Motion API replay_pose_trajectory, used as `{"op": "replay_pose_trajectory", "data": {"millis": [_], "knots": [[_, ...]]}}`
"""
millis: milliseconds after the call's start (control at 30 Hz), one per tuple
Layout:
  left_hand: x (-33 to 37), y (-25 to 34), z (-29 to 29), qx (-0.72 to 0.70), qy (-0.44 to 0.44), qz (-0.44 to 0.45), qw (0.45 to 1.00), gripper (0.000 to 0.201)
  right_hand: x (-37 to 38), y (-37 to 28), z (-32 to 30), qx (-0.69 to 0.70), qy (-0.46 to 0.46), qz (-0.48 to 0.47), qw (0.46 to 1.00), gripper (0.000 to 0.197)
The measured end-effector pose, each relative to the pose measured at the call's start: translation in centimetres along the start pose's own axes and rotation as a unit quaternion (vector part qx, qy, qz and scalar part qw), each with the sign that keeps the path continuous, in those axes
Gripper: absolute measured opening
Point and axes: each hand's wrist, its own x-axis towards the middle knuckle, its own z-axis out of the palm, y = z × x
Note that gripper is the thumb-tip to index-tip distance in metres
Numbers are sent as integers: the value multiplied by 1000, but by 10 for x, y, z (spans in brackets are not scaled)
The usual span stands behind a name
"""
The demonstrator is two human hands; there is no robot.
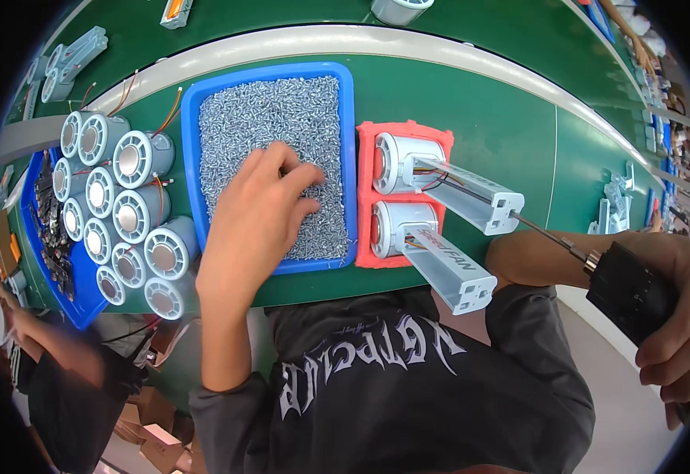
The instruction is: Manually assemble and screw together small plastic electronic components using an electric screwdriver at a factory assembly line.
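My left hand (262, 205) is over a blue tray (190, 158) of small silver screws (270, 107). Its fingers are bent down among the screws, with thumb and forefinger apart; no screw shows clearly between them. At the far right, my right hand (680, 347) grips a black electric screwdriver (629, 292). The tool's long thin shaft passes through the end of the hollow handle of the upper fan body (412, 154) and runs along inside, where wires lie. Below it is a second white fan body (408, 225). Both rest on their sides in a red holder (367, 189).
Several round white fan housings (131, 162) with wires stand left of the tray. Farther left, a blue bin (84, 304) holds dark parts. White pieces (617, 197) lie at the right, and a pale rail (416, 43) curves behind. A co-worker's arm (60, 347) shows lower left.
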Motion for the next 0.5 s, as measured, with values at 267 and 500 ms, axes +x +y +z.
{"op": "replay_pose_trajectory", "data": {"millis": [267,500], "knots": [[-5,-2,17,78,-19,-10,997,6,-6,14,13,-5,-16,63,998,33],[-7,1,14,28,-23,-14,999,5,-2,4,13,-15,-30,113,993,35]]}}
